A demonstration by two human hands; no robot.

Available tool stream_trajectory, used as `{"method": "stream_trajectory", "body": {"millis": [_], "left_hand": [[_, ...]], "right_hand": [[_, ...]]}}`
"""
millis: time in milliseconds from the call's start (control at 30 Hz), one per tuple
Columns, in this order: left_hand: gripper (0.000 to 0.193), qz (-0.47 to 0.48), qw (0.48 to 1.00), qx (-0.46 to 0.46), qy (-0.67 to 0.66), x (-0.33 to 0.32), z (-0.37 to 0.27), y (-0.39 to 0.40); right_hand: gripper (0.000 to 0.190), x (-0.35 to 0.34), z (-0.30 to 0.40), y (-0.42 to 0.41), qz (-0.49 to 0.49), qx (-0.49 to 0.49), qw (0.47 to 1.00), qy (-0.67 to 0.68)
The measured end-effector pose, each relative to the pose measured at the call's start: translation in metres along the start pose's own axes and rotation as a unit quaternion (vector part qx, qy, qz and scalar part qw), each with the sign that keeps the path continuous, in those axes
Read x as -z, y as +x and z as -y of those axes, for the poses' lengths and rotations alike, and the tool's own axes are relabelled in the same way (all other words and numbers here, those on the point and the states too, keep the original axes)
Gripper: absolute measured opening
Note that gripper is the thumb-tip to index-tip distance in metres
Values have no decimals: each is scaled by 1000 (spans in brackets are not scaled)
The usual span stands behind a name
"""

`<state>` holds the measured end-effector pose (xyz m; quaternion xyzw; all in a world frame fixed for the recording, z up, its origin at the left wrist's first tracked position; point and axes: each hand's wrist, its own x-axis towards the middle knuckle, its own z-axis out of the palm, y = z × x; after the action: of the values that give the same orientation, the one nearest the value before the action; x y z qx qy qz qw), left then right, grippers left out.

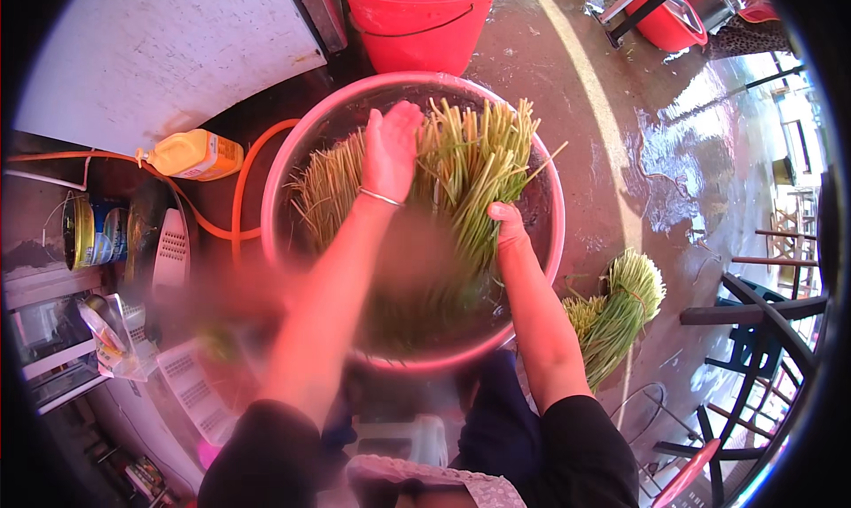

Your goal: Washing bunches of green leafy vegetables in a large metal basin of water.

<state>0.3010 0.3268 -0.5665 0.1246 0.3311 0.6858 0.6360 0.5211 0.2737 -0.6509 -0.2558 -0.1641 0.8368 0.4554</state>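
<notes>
A wide pink-rimmed basin (557,225) sits before me, filled with long green vegetable stalks (475,175) whose pale cut ends point away from me. Thinner, browner stalks (329,175) lie at its left side. My left hand (392,149), with a bangle at the wrist, is held flat and upright between the two groups, thumb apart, gripping nothing. At the right edge of the green stalks is my right hand (508,222), its thumb along their side and its fingers hidden behind them. Blurred smears cover the basin's lower middle and part of my left forearm.
A red bucket (425,26) stands just beyond the basin. Left are a yellow jug (196,155), an orange hose (243,182) and a white plastic basket (199,381). Tied bundles of greens (625,308) lie right on the wet floor (585,195), near dark stool legs (751,308).
</notes>
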Motion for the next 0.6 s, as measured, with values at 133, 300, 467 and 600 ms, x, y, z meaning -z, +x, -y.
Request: {"method": "stream_trajectory", "body": {"millis": [133, 300, 467, 600], "left_hand": [[76, 65, 969, 237, -32, 45, 65, 15], [80, -132, 938, 94, 305, 120, 58, 26], [73, -112, 919, 57, 374, 65, 50, -1], [77, -20, 872, 118, 474, 54, 34, -18]], "right_hand": [[74, -10, 19, -7, -22, 32, 997, -69], [61, -36, 36, 4, -64, -10, 987, -150], [45, 0, -1, 30, -228, 201, 783, -543], [50, -13, 0, 35, -58, 142, 826, -542]]}}
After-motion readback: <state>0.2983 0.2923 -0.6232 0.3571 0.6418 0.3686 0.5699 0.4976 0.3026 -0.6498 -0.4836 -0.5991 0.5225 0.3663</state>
